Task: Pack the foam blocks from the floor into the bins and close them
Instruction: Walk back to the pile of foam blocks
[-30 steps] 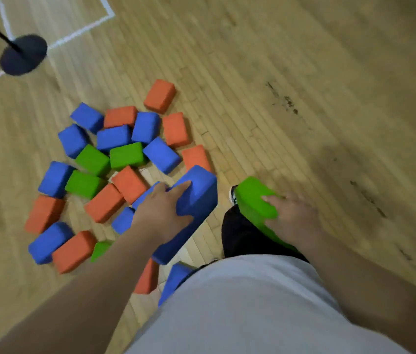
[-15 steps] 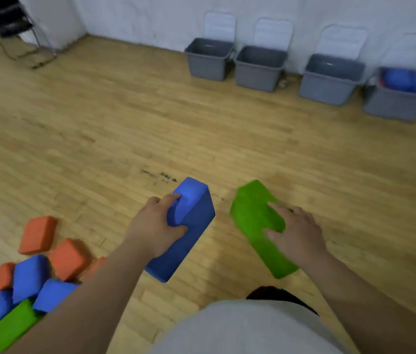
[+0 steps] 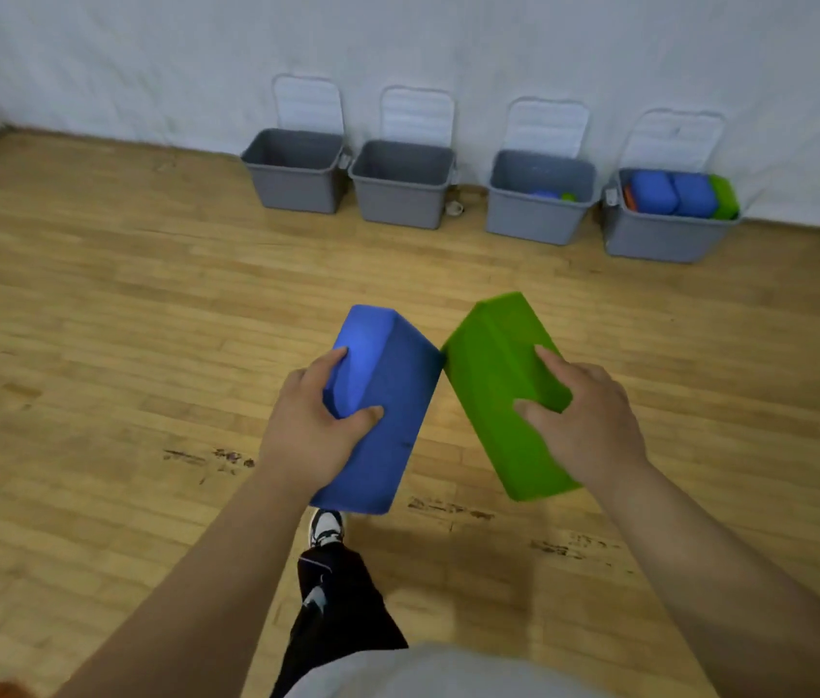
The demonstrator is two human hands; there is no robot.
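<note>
- You hold the blue foam block (image 3: pixel 388 410) in your left hand (image 3: pixel 312 430). It is a matte brick with softly rounded edges, carried above the floor at mid-frame. Your thumb curls onto its broad face and your fingers wrap its left side.
- Your right hand (image 3: pixel 589 420) grips the green foam block (image 3: pixel 498 385), the same brick shape. The forefinger is stretched along it and the thumb presses its broad face; the other fingers are hidden.
- The green block sits at 3 o'clock of the blue one. They lean apart in a V and meet at one corner.
- At 12 to 1 o'clock, four smooth grey plastic tubs line the pale wall (image 3: pixel 146 68), with ribbed lids (image 3: pixel 417 115) propped upright behind them: leftmost bin (image 3: pixel 297 186), second bin (image 3: pixel 400 199), third bin (image 3: pixel 534 219) and rightmost bin (image 3: pixel 659 239).
- The rightmost bin is packed to its rim with blocks; the third shows blue and green low inside.
- The plank floor (image 3: pixel 96 345) is scuffed dark at 6 o'clock, by your shoe (image 3: pixel 326 527).
</note>
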